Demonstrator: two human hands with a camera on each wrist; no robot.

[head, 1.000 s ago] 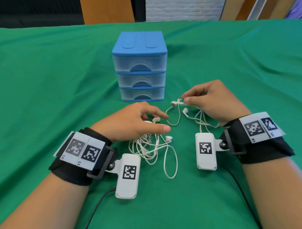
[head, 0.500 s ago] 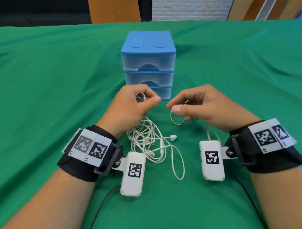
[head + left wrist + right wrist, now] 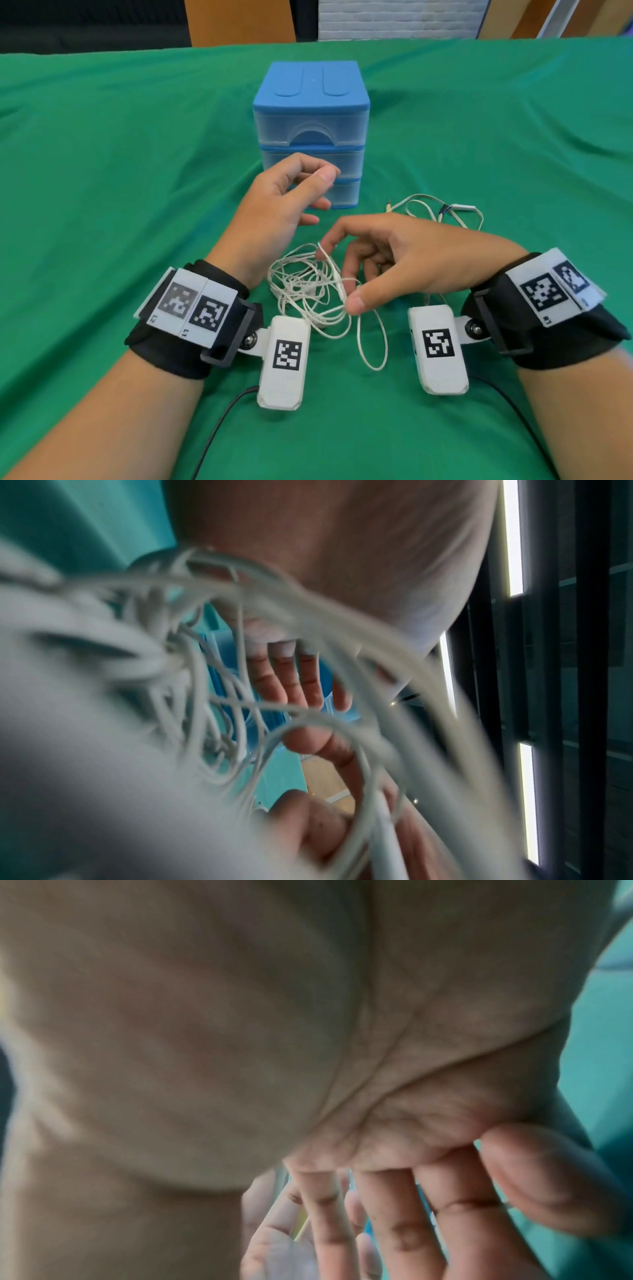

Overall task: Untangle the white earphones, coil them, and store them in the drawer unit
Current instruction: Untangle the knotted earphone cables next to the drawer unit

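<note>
The white earphones [image 3: 308,291] lie in a loose tangle on the green cloth between my wrists. My right hand [image 3: 339,277] is over the tangle, its curled index finger and thumb holding a raised strand. One cable stretch with the plug and inline remote [image 3: 462,207] lies behind that hand. My left hand [image 3: 318,192] hovers in front of the blue drawer unit [image 3: 310,126], fingers relaxed, with nothing seen in it. All three clear drawers are closed. The left wrist view shows blurred cable loops [image 3: 192,685] close to the lens and straight fingers [image 3: 291,680] beyond.
A green cloth [image 3: 120,171] covers the whole table. Black camera leads [image 3: 222,421] run from both wrists toward me. Wooden panels and a white brick wall stand beyond the far edge.
My left hand let go of the cable it pinched and rose toward the drawers. My right hand dropped its loop behind it and moved down into the tangle.
</note>
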